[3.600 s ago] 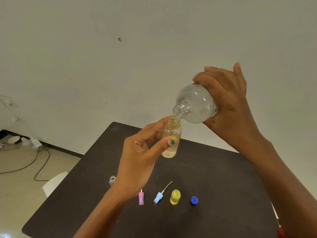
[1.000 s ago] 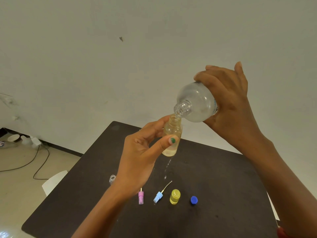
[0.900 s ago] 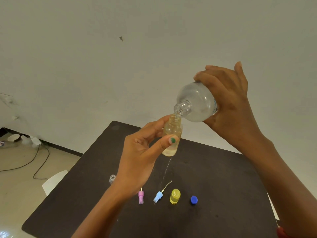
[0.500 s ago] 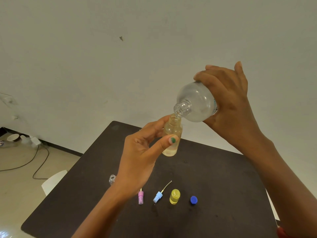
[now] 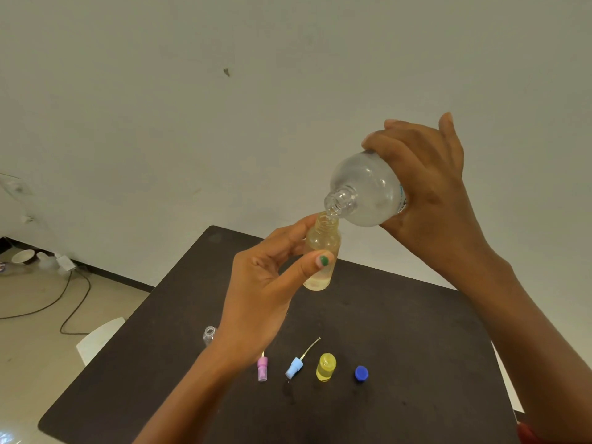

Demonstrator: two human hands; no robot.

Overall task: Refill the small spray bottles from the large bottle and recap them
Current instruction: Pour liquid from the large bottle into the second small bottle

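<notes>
Nearest on the dark tabletop [image 5: 400,341] lies a row of small parts: a pink spray cap [image 5: 262,372] on the left, just right of it a light blue spray cap [image 5: 294,367] with its thin tube angled away to the far right, then a small yellow bottle [image 5: 325,366] standing upright, and a blue screw cap [image 5: 361,373] at the right end, each apart from the next. Left of the row and a little farther, a small clear bottle [image 5: 209,335] stands open-mouthed, partly hidden behind the left wrist.

Above the middle of the tabletop, the left hand [image 5: 259,293] holds a small spray bottle [image 5: 320,251] upright, thumb and fingers curled round its body; a little pale yellowish liquid sits at its bottom. The right hand [image 5: 426,200], higher and to the right, has its fingers wrapped round the base of the large bottle [image 5: 362,195], which is tipped mouth-down to the left, its open neck touching the small bottle's mouth.

Beyond, on the floor at far left, a cable [image 5: 64,302] and a bowl [image 5: 24,256] lie by a plain pale wall [image 5: 224,123].
</notes>
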